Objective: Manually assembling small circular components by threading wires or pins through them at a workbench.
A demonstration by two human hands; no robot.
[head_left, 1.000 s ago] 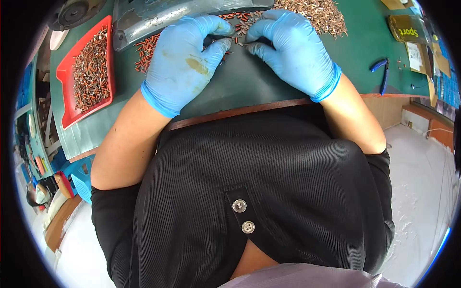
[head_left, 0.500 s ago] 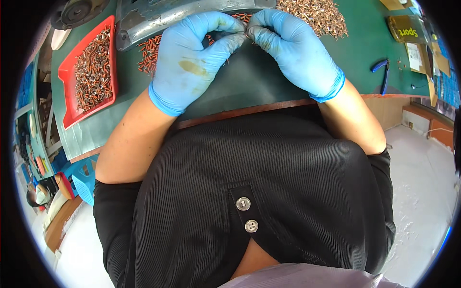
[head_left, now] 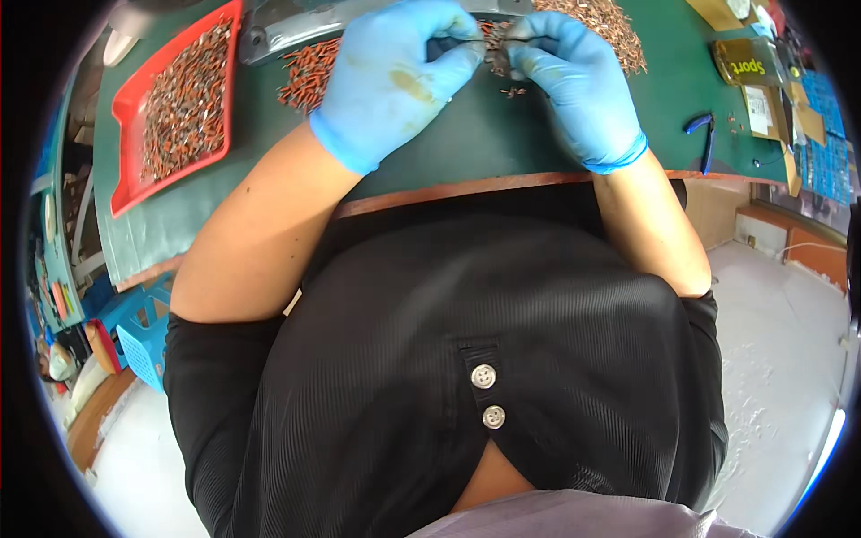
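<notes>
I see my left hand (head_left: 395,76) and right hand (head_left: 574,81) have moved farther up the green table (head_left: 475,148), both pinching one small metal part (head_left: 495,56).

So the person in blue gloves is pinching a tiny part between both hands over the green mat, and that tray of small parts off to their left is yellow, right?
Not quite: the tray is red, not yellow, as the head view shows. The rest holds: the left hand and right hand, both in blue gloves, pinch a small part between them over the green mat, and the tray lies to the person's left.
</notes>
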